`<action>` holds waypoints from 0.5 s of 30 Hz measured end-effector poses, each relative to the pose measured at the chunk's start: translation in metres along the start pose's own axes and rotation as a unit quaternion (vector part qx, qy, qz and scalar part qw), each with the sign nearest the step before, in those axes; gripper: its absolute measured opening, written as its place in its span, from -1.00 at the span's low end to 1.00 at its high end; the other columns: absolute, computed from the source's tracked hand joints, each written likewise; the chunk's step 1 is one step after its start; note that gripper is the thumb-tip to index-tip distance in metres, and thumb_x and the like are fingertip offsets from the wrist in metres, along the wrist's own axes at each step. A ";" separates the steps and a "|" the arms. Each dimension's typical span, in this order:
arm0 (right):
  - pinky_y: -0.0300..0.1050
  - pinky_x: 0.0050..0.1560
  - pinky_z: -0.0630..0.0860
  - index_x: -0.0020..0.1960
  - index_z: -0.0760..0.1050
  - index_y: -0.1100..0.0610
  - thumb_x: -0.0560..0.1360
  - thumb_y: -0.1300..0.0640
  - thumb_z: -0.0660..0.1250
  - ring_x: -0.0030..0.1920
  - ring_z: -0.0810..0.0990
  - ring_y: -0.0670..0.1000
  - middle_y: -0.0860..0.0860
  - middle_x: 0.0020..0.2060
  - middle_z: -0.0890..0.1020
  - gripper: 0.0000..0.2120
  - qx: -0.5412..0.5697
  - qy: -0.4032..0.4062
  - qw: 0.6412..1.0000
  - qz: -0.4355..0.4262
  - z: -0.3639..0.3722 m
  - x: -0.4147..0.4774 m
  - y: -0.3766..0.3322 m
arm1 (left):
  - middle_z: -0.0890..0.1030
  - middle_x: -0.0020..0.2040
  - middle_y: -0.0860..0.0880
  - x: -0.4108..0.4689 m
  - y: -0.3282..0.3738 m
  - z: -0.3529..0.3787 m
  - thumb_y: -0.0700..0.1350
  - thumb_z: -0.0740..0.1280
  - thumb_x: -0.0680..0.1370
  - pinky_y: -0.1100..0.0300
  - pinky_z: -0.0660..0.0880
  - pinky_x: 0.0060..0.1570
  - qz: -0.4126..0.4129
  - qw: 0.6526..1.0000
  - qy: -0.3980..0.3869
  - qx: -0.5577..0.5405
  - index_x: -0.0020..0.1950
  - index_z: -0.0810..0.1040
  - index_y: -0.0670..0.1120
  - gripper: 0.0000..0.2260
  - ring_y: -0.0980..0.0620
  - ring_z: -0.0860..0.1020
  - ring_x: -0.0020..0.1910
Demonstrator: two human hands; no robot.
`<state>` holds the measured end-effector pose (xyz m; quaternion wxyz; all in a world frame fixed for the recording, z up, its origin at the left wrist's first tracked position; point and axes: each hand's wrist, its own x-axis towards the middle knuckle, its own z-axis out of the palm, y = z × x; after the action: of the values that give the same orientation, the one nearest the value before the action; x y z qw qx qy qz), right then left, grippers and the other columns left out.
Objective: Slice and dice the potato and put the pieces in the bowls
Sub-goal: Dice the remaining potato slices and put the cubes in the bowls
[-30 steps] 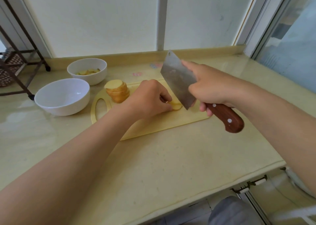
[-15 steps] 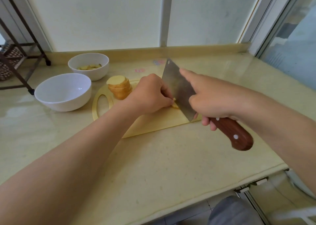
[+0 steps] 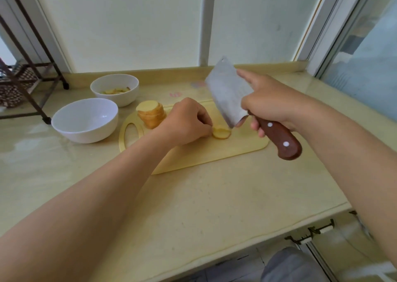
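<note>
counter: beige stone top nearest us. Both forearms reach out over it, and a grey shape we can't identify sits below its front edge.
right hand: wrapped tight round the cleaver where the brown riveted handle meets the blade. Three fingers curl under the handle, and the index finger lies straight along the flat of the blade near its top edge.
cleaver: in the air over the right part of the board, tilted, with its far end highest and the handle end pointing back at us. Its lowest corner hangs just above the right edge of the loose slices. We can't tell if it touches them.
cutting board: pale yellow and flat on the counter, with its oval grip hole at the left end.
left hand: knuckles up and fingers curled in, no open gap. The fingertips hold the left edge of the loose slices against the board. From above we can't see the thumb.
loose slices: a couple of round potato slices lying flat mid-board, between the left fingertips and the blade.
sliced stack: the rest of the potato, cut into rounds and piled upright, leaning slightly. It stands on the left part of the board, just behind the left hand.
near bowl: white, on the counter just left of the board's grip hole.
far bowl: white, behind the near bowl and close to it, with cut potato pieces in the bottom.
rack: dark metal frame at the far left edge.
back: pale window panels run along the counter's raised rear lip.
</note>
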<state>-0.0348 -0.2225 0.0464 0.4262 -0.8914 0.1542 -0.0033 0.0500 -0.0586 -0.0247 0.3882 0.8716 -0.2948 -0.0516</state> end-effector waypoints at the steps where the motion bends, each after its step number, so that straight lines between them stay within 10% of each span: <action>1: -0.12 -0.55 0.51 0.64 0.11 -0.25 0.57 0.39 0.10 -0.56 0.51 0.01 0.16 -0.28 0.70 -0.21 0.029 0.007 1.000 0.006 -0.007 -0.004 0.007 | 0.67 -0.29 0.08 0.000 0.000 0.000 -0.21 0.48 0.37 0.23 0.60 -0.19 -0.001 1.000 0.000 0.002 -0.27 0.68 -0.04 -0.92 0.15 0.62 -0.24; 8: -0.19 -0.60 0.39 0.62 0.23 -0.15 0.60 0.42 0.16 -0.55 0.37 0.00 0.14 -0.38 0.70 -0.28 0.205 0.022 0.977 0.054 -0.021 -0.016 0.067 | 0.65 -0.21 0.05 -0.001 0.000 0.004 -0.20 0.43 0.43 0.26 0.58 -0.21 -0.004 1.000 0.021 -0.007 -0.19 0.65 -0.03 -0.93 0.10 0.61 -0.18; 15: -0.14 -0.57 0.45 0.58 0.20 -0.28 0.59 0.39 0.17 -0.56 0.45 0.05 0.19 -0.38 0.64 -0.24 0.150 0.006 0.986 0.073 -0.017 -0.033 0.092 | 0.60 -0.02 0.18 -0.003 -0.003 0.001 -0.07 0.50 0.43 0.34 0.54 0.00 0.060 0.996 -0.067 0.021 0.10 0.64 0.06 -0.74 0.22 0.58 -0.04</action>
<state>-0.0935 -0.2801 -0.0087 0.5532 -0.8037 0.2193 -0.0008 0.0483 -0.0557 -0.0279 0.3515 0.8547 -0.3733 -0.0805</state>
